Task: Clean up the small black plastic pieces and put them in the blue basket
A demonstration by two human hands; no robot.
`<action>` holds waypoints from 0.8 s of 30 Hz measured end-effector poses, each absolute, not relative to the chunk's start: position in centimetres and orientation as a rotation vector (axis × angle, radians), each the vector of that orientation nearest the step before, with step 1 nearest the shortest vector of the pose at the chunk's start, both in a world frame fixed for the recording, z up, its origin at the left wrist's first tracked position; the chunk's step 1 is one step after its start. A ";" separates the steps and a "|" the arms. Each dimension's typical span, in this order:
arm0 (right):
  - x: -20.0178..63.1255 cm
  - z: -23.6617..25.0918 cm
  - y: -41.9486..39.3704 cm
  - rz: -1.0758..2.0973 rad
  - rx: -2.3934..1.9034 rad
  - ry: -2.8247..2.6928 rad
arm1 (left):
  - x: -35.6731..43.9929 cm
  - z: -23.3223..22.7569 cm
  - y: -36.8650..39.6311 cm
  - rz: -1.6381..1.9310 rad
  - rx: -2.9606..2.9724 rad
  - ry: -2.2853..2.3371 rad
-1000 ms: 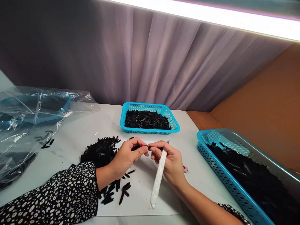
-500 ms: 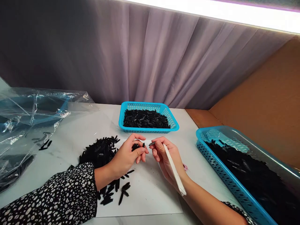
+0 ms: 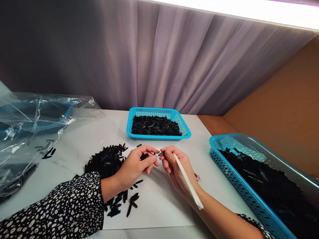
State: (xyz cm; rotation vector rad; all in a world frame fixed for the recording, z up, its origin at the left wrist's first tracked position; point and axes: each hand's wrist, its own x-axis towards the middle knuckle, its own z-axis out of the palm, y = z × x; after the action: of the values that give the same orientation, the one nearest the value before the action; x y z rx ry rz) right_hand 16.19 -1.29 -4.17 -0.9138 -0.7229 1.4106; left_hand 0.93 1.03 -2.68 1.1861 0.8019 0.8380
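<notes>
Pinching a small black plastic piece (image 3: 144,155) between thumb and fingers, the left hand (image 3: 136,166) is meeting the right hand (image 3: 177,167), which is gripping a white-wrapped blade tool (image 3: 187,181) with its tip touching that piece, above the white sheet (image 3: 159,205). Beside the left wrist a heap of black pieces (image 3: 106,161) is lying, with a small blue basket (image 3: 185,132) behind and a large blue basket (image 3: 239,186) sitting to the right

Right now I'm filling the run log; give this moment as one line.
left hand: holds small black piece | right hand: holds white-handled tool, tip at piece | loose pile beside left hand
</notes>
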 end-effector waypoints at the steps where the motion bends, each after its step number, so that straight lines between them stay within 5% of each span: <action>1: 16.2 -4.2 -1.3 1.410 -0.916 -0.723 | 1.0 -2.7 1.0 0.831 1.177 0.800; 24: 16.6 -4.4 -1.2 1.326 -1.061 -1.051 | 1.0 -2.2 0.9 0.701 1.011 0.847</action>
State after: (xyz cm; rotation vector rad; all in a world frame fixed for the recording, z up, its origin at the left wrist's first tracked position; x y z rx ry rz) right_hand 16.64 -1.22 -4.40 -1.0610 -1.0510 1.3265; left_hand 0.95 0.92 -2.17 1.0108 0.8469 0.7006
